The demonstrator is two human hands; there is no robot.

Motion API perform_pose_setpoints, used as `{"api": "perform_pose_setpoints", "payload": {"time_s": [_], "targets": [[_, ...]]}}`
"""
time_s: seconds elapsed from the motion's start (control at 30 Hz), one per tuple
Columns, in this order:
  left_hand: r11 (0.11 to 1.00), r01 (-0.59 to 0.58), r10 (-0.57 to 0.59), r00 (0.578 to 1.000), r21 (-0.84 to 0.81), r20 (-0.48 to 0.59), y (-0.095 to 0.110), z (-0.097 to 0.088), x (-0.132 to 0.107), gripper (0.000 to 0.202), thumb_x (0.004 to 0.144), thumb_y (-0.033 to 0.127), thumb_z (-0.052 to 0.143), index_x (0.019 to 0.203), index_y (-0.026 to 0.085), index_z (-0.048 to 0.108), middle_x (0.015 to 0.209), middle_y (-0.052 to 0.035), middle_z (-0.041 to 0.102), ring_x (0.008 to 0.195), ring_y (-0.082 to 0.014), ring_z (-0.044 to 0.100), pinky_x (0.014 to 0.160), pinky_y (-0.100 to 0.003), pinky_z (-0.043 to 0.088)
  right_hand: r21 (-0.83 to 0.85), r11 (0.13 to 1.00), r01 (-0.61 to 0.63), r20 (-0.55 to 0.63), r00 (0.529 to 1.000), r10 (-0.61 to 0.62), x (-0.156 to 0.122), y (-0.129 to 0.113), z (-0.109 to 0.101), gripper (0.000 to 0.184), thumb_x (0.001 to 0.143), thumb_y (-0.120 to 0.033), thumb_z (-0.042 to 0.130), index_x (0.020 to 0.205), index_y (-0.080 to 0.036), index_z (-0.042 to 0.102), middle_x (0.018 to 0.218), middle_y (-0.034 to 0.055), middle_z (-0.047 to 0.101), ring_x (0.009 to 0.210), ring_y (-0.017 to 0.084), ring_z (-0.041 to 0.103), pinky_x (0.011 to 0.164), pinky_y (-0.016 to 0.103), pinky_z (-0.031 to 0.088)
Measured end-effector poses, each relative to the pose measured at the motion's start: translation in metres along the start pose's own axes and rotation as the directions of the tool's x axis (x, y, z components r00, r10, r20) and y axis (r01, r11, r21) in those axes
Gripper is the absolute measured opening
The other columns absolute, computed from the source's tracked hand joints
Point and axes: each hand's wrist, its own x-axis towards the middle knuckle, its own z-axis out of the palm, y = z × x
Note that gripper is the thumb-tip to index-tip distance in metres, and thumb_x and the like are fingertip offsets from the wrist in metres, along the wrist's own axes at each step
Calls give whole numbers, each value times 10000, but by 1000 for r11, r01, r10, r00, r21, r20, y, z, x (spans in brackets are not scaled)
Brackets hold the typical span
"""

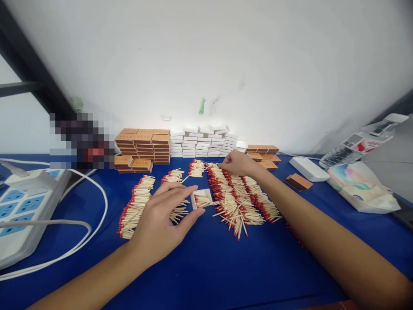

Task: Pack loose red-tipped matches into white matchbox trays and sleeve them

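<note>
My left hand (158,217) holds a small white matchbox tray (207,193) between thumb and fingers, low over the blue table. Inside that tray lie some red-tipped matches (201,200). My right hand (237,163) is pinched closed at the far end of the large match pile (237,200), its fingertips on matches there. Rows of matches in this pile run toward me on the right of the tray. Smaller match piles (137,206) lie to the left, partly behind my left hand. Another small cluster (196,168) sits beyond the tray.
Orange matchboxes (143,144) are stacked at the back left, white trays (203,143) beside them along the wall. More orange boxes (263,150) stand right. A power strip (26,206) with white cables is at left; a white adapter (309,168), tissue pack (363,187) and plastic bottle (358,144) at right.
</note>
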Motion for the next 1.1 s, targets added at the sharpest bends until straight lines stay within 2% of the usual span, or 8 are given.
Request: {"api": "perform_pose_setpoints", "payload": {"time_s": [0.2,0.33,0.4,0.53,0.6,0.7,0.83,1.1], "targets": [[1000,-9,9,1000,-11,9,0,0,0,366,910,264,815,1265,208,746,1084,-96,795,1061,-255,705,938,-429,609,30,999,-17,-1,1000,17,1,2,1,344,845,-366,713,570,-203,586,508,9,521,547,143,484,562,294,356],[1000,0,0,1000,-16,16,0,-1,0,382,910,257,815,1280,207,736,1101,-96,794,1076,-253,701,952,-435,607,63,998,1,-5,1000,-1,2,4,-3,426,934,-376,633,563,-214,500,511,-12,461,512,122,381,544,301,317],[1000,-1,1,1000,-12,12,0,-1,0,383,909,259,815,1280,209,733,1103,-95,796,1075,-252,701,954,-436,610,77,996,37,-61,998,-33,4,6,-4,402,980,-363,580,614,-211,511,548,-10,484,529,122,381,556,300,313],[1000,-4,4,1000,-12,19,0,-1,-1,393,905,259,818,1285,212,733,1104,-94,796,1068,-254,705,936,-426,616,-2,979,204,-190,961,-201,12,10,4,235,1003,-336,573,834,-185,634,738,36,644,654,151,509,605,287,326],[1000,-5,6,1000,-13,23,0,-1,-1,395,903,257,819,1285,205,734,1101,-97,795,1066,-254,706,933,-417,615,-79,965,250,-173,950,-260,15,12,9,218,1005,-330,571,880,-175,660,843,69,688,722,166,538,619,285,321],[1000,-12,13,1000,-14,26,0,0,-1,397,904,258,817,1288,205,732,1105,-94,796,1070,-253,705,951,-416,608,-118,956,271,-141,948,-286,17,16,13,221,1001,-326,575,895,-167,687,903,90,700,758,178,546,625,290,318],[1000,-7,8,999,-15,31,0,-1,-1,398,905,251,816,1291,202,730,1110,-96,791,1080,-251,702,952,-412,606,-91,950,300,-113,944,-309,18,21,10,204,982,-314,592,900,-170,710,854,75,694,722,175,536,619,297,332],[1000,-7,8,999,-21,46,-1,-1,0,397,908,251,816,1292,199,731,1110,-94,786,1076,-243,696,958,-410,595,-52,970,236,-66,969,-239,17,22,8,127,887,-218,626,779,-177,677,705,45,670,632,155,528,587,298,335]]}}
